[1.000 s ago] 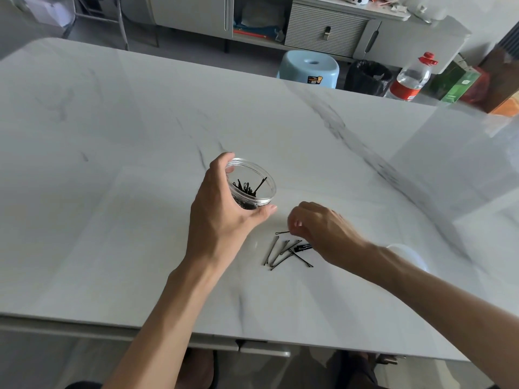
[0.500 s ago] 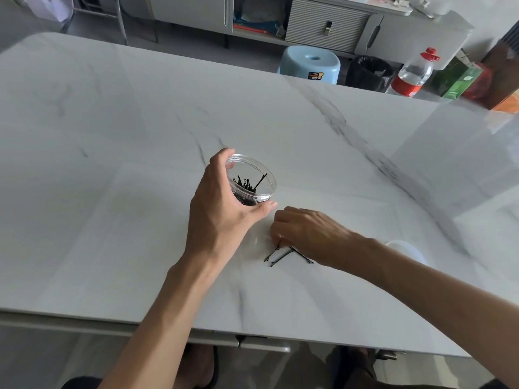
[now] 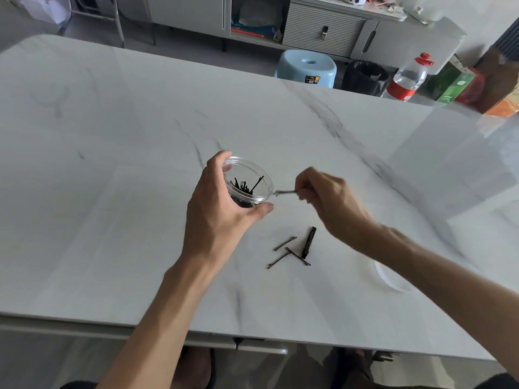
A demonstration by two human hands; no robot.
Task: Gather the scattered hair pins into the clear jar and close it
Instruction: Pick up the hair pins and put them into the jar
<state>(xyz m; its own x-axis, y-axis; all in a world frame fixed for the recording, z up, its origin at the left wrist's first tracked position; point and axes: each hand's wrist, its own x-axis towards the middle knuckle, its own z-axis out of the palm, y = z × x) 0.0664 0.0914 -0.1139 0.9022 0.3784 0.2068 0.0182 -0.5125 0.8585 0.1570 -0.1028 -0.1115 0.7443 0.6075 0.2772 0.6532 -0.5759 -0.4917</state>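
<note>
Several loose pins (image 3: 285, 243) lie near the table's (image 3: 112, 192) front edge; left hand (image 3: 219, 209) grips jar (image 3: 252, 165), right hand (image 3: 328, 197) pinches pin (image 3: 285, 192) at rim.

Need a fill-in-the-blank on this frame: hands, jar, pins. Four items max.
1. The clear jar is gripped by the ____ hand.
2. The right hand pinches one hair ____ in its fingers.
3. The jar's mouth has no ____ on it.
4. The loose pins lie on the marble ____.
Missing words: left; pin; lid; table.
</note>
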